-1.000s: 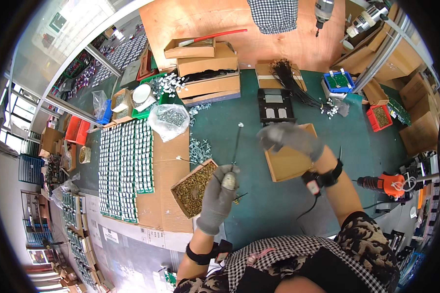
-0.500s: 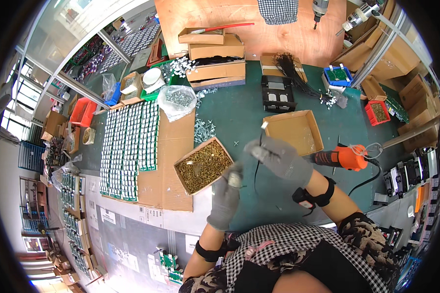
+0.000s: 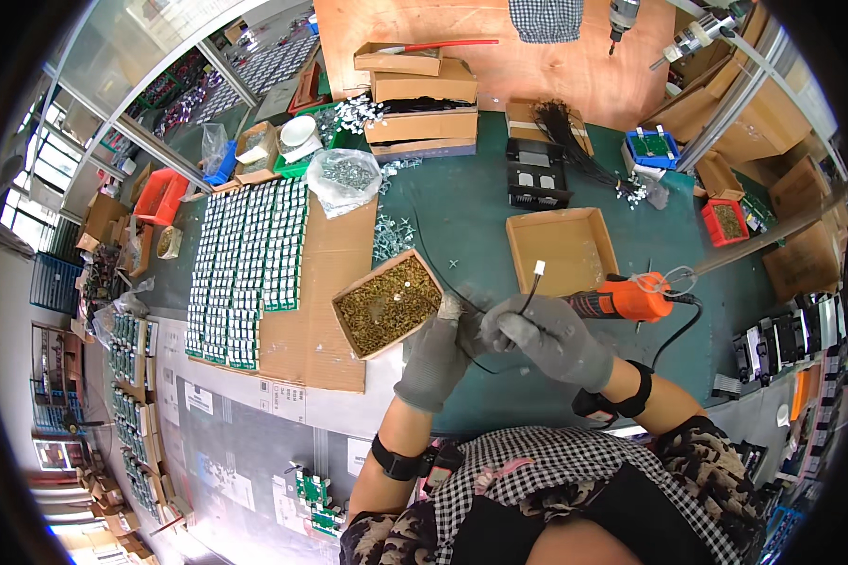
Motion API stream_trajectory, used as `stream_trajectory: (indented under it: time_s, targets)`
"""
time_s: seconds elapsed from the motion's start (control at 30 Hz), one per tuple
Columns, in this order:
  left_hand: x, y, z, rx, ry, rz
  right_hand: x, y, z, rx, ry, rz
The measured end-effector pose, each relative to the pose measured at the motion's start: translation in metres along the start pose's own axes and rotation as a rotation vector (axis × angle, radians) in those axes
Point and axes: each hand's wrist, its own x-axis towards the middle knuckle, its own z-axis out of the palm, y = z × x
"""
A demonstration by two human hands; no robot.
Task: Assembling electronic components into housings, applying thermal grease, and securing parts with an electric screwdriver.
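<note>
Over the green table (image 3: 476,221), the left hand (image 3: 435,363), gloved in gray, is curled near the right; whether it grips anything, I cannot tell. The right hand (image 3: 554,344) is closed on a black cable (image 3: 532,294), whose white plug (image 3: 539,267) sticks up above it. Past them are a box (image 3: 347,333) of yellowish screws (image 3: 382,311), an orange power tool (image 3: 636,298), a shallow cardboard tray (image 3: 561,252) and, farthest, 1 black case (image 3: 537,196).
</note>
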Motion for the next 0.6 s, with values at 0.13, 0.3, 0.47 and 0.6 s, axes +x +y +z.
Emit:
stream_trajectory:
  time_s: [0.13, 0.3, 0.47, 0.6]
  targets:
    - [-0.001, -0.009, 0.007, 0.808, 0.373, 0.251, 0.000, -0.002, -0.001, 0.040, 0.190, 0.322]
    - [-0.009, 0.000, 0.033, 1.885, 0.125, 0.539, 0.004, 0.003, -0.003, -0.397, 0.132, 0.016]
    - [-0.001, 0.002, 0.045, 1.861, 0.113, 0.568, -0.001, 0.014, -0.020, -0.402, 0.215, 0.169]
    - [-0.020, 0.019, 0.048, 1.649, 0.189, 0.537, 0.012, -0.009, -0.025, -0.156, 0.456, 0.246]
